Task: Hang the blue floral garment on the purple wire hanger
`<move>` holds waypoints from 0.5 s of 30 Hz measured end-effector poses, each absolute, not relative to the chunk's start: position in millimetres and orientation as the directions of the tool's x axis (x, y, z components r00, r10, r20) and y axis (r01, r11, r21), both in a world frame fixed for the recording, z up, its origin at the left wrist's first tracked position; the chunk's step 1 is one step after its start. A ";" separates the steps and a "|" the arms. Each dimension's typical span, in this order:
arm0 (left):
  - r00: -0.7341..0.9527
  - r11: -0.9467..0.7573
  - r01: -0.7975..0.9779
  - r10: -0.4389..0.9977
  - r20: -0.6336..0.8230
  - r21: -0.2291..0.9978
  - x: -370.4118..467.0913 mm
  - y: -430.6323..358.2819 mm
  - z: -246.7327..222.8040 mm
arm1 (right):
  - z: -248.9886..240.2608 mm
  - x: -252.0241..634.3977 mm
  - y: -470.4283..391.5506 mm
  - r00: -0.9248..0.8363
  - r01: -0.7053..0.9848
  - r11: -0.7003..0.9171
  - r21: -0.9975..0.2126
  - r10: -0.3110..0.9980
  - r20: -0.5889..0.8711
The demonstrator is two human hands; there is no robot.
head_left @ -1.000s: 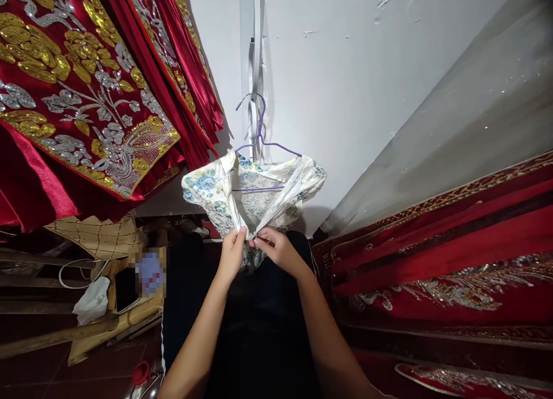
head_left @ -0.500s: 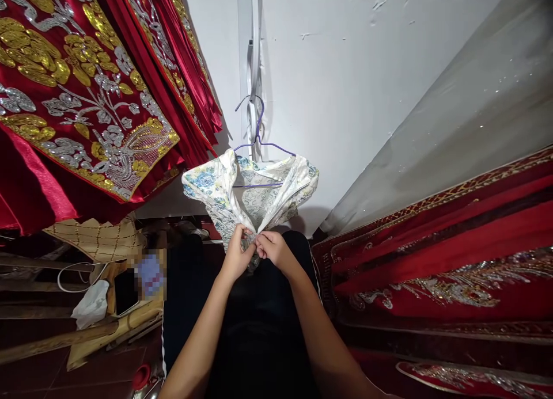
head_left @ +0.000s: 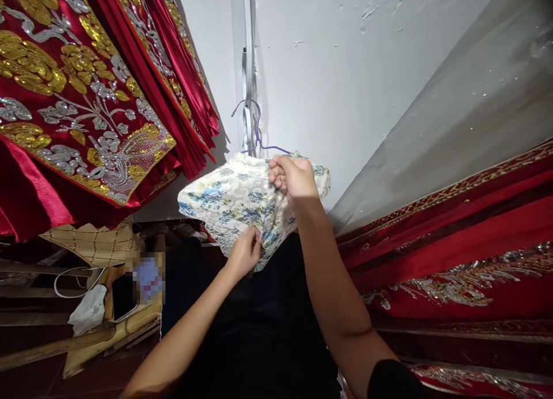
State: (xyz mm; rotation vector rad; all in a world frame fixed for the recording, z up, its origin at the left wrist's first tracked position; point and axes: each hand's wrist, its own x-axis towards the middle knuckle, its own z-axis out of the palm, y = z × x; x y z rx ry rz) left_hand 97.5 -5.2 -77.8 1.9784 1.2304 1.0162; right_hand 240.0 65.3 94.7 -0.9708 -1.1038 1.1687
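A white top with blue and yellow flowers (head_left: 235, 194) hangs on a thin purple hanger (head_left: 259, 131) before the white wall. Its front edges meet in a line running from the neck down. At the upper end of that line, my right hand (head_left: 296, 174) is closed in a pinch by the neckline; its fingertips hide whatever small part they grip. Lower on the front, my left hand (head_left: 247, 252) pinches the cloth near the hem. The bottom of the top falls over dark clothing on my lap.
Red garments with gold and silver embroidery (head_left: 103, 99) hang at left. More red embroidered cloth (head_left: 453, 278) and a translucent sheet (head_left: 432, 140) lie along the right. A phone (head_left: 124, 295), crumpled white tissue (head_left: 88, 310) and a white cable (head_left: 64, 289) rest on wood at lower left.
My right hand has risen from beside the left hand to the neckline. The front of the top, open in a wide V before, is now closed. My left hand stays low.
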 end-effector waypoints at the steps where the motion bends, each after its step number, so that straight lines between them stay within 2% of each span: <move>1: 0.295 -0.396 0.466 0.913 0.283 0.792 94.5 -1.7 -71.8 | 99.4 238.5 63.3 0.024 -0.193 0.178 -0.965 0.984 0.177; 4: 0.284 -0.352 0.347 0.923 0.261 0.869 85.8 4.9 -44.9 | 96.4 236.0 50.6 -0.072 -0.156 0.206 -0.966 0.973 0.219; 7: 0.192 -0.262 -0.014 0.947 0.259 0.965 80.8 6.8 -9.3 | 86.3 235.7 41.8 -0.067 -0.142 0.204 -0.969 0.974 0.215; 9: 0.072 -0.321 -0.185 0.938 0.339 0.929 79.1 10.3 14.9 | 84.5 235.1 40.1 -0.070 -0.124 0.205 -0.971 0.974 0.214; 10: 0.010 -0.393 -0.203 0.915 0.404 0.897 78.4 13.6 26.3 | 85.4 234.5 39.7 -0.085 -0.105 0.209 -0.972 0.972 0.219; 12: -0.051 -0.536 -0.111 0.844 0.534 0.837 77.4 22.4 46.5 | 88.6 232.7 38.1 -0.125 -0.055 0.229 -0.972 0.964 0.235; 15: 0.030 -0.622 0.156 0.780 0.626 0.768 78.6 34.1 67.4 | 89.3 229.1 35.0 -0.142 0.008 0.274 -0.962 0.952 0.270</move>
